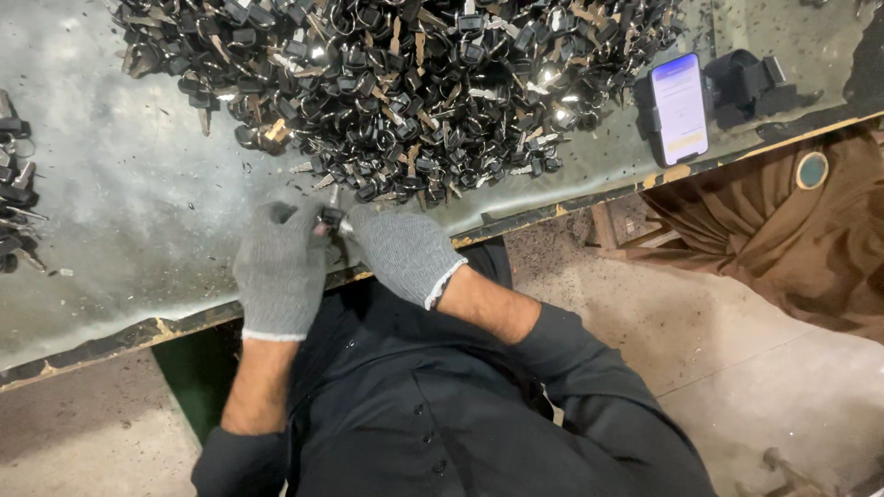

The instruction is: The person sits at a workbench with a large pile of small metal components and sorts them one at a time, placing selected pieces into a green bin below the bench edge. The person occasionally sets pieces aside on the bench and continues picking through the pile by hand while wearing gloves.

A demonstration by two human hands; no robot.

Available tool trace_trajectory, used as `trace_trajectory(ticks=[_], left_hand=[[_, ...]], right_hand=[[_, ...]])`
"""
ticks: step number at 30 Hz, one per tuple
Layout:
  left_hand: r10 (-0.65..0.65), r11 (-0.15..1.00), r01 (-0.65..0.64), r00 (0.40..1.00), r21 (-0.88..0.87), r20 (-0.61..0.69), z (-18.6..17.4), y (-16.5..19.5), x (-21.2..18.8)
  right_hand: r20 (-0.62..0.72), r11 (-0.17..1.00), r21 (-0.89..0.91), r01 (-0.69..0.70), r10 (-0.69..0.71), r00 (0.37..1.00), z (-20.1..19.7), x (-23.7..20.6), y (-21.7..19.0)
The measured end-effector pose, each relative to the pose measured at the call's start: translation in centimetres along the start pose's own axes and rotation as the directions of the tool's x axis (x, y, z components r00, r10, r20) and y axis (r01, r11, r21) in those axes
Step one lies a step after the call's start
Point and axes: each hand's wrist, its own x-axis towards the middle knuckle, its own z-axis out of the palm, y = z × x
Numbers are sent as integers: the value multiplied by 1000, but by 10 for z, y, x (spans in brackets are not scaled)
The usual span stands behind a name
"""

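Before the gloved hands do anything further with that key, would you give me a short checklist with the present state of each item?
1. Both hands gloved: left hand and right hand wear grey knit gloves. Ok.
2. Key pinched between both hands at the table edge. Ok.
3. Firmness of the grip: fingertips hide the key. Cannot tell.
4. Pile of keys within reach, just beyond the hands. Ok.
5. Phone apart from the pile, on its stand. Ok.
6. Small group of keys at the left edge, separate from the pile. Ok.
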Motion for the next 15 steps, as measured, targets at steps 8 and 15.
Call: trace_trajectory(ticks=[8, 15], left_hand=[[-59, 997, 70, 966, -34, 250, -6, -9, 10], [81, 995, -78, 995, 55, -51, 8, 3, -5]], right_hand=[[108, 999, 11, -32, 31, 994, -12, 10, -11], [-46, 994, 16, -109, 110, 993, -12, 1, -14]])
